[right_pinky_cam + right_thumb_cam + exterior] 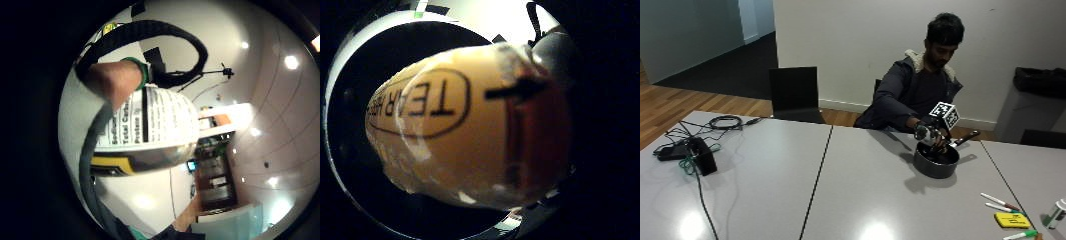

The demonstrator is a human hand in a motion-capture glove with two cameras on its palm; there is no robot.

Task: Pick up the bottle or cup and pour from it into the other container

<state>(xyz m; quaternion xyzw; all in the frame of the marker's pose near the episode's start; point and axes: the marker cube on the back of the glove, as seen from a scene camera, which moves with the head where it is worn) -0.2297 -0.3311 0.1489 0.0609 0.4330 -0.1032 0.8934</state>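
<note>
In the outside view a black saucepan [935, 164] stands on the grey table [859, 200], its handle [966, 138] pointing away to the right. My gloved right hand [927, 132] grips a bottle [939, 145] just above the pan's opening, tipped down into it. The little finger side palm view shows the bottle's white nutrition label [150, 125] close to the palm, with a finger [115, 82] curled over it. On the thumb side the bottle's yellow wrap [460, 135], printed "TEAR HERE", fills the view, with the pan's dark inside [350, 150] behind it. Whether anything flows out is not visible.
Markers [999, 201], a yellow pad [1011, 220] and a small container [1057, 210] lie at the table's right front. A black box with cables [698, 155] sits at the left. A black chair [796, 95] stands behind the table.
</note>
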